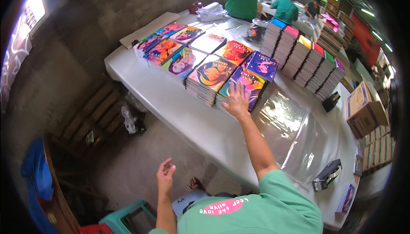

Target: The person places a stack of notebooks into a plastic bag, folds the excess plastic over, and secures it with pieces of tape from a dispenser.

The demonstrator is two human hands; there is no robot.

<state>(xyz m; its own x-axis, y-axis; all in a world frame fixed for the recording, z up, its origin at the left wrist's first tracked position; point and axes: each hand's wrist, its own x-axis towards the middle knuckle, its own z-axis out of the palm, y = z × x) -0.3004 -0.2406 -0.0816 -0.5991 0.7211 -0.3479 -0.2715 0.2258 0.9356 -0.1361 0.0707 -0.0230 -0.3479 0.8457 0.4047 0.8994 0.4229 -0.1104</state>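
Nearest to me is the left hand [165, 175], hanging off the near edge of the table [183, 118] over the concrete floor. Its fingers are loosely curled and spread, holding nothing, well apart from any of the books.

Farther out, the right arm stretches almost straight from the shoulder toward eleven o'clock, and the right hand [236, 101] lies palm down with fingers splayed flat on top of the nearest stack of notebooks [244, 85]. It presses or rests on the cover and does not grip it. That stack sits directly under the fingers, its long axis running toward one o'clock. This hand is plainly the nearer one to the books.

At three o'clock from the hand, just beside the stack, lies a sheet of clear plastic wrap [294, 135], with a tape dispenser [327, 174] at its near end.

Beyond, at ten to twelve o'clock, more stacks with bright covers [183, 50] fill the table. At one o'clock stands a row of upright notebook piles [305, 61]. Other people in green shirts work at the far end.
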